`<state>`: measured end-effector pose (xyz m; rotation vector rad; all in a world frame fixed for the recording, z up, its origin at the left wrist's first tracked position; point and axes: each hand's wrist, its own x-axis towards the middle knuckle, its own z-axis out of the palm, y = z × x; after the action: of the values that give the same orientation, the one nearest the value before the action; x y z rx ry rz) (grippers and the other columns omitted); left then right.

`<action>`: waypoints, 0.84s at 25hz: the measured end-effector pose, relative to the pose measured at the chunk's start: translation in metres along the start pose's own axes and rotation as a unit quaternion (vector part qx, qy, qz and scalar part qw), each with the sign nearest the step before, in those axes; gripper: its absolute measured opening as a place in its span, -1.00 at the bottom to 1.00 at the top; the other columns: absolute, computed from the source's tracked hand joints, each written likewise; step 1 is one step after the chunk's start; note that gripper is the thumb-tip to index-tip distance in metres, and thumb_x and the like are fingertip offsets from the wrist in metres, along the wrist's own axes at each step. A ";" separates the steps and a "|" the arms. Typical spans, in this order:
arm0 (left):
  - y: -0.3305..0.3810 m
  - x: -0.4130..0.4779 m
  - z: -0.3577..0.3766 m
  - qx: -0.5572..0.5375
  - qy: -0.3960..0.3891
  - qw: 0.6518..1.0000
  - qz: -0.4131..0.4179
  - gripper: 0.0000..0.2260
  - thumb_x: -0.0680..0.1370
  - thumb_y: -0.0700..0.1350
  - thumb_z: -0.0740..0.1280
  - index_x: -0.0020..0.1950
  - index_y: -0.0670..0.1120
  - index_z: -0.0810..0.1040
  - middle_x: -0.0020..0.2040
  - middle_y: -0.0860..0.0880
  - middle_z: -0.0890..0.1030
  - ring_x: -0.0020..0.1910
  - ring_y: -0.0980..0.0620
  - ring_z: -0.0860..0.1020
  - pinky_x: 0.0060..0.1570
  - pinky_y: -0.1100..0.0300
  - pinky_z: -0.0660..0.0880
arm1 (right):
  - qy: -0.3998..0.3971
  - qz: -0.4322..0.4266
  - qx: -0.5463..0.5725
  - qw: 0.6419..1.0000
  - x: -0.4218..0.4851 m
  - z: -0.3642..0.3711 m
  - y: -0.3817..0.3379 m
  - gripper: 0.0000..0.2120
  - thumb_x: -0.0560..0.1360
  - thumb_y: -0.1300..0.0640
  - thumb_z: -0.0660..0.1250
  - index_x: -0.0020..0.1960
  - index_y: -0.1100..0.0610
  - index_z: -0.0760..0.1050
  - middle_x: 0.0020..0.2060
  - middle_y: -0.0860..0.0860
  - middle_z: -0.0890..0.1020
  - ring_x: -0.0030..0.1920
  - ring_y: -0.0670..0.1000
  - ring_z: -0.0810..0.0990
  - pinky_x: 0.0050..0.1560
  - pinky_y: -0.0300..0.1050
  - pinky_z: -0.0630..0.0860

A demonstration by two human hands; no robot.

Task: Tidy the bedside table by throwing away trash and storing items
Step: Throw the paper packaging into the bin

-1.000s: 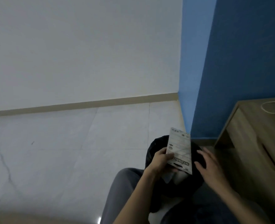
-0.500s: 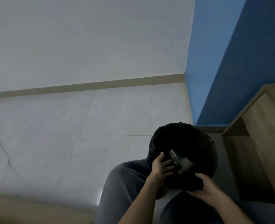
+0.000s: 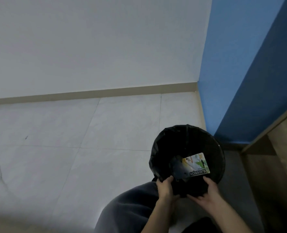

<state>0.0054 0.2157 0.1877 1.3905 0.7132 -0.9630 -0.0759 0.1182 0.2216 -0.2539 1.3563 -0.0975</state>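
The white tiled floor (image 3: 55,165) fills the left side, with a grey trouser leg (image 3: 127,209) at the lower centre. The left hand (image 3: 165,186) grips the near-left rim of the trash bin (image 3: 159,148), fingers curled over the edge. The bin is round, lined with a black bag, and stands on the floor just beside the blue wall (image 3: 250,81). Inside it lies the scissors package (image 3: 196,164): a flat card, tilted, printed white and green with the word "scissors" on a dark band, with a dark clear blister at its left end. The right hand (image 3: 206,192) holds the near-right rim, fingers spread under it. The wooden desk (image 3: 280,148) stands at the far right.
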 end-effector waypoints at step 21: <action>0.030 -0.057 0.136 0.104 -0.255 0.960 0.053 -0.64 0.60 -0.17 0.09 0.40 -0.18 0.33 0.18 -0.12 0.54 0.23 -0.15 0.48 0.02 0.09 0.51 | -0.056 -0.298 -0.027 0.953 -0.083 -0.049 -0.127 -0.66 0.60 0.08 0.05 0.30 0.17 0.40 0.28 0.11 0.49 0.24 0.11 0.45 0.14 -0.03 0.41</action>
<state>-0.0118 0.0870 0.2629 1.2652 0.1520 -1.2725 -0.1313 0.0065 0.3214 -0.7009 1.1339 -0.5426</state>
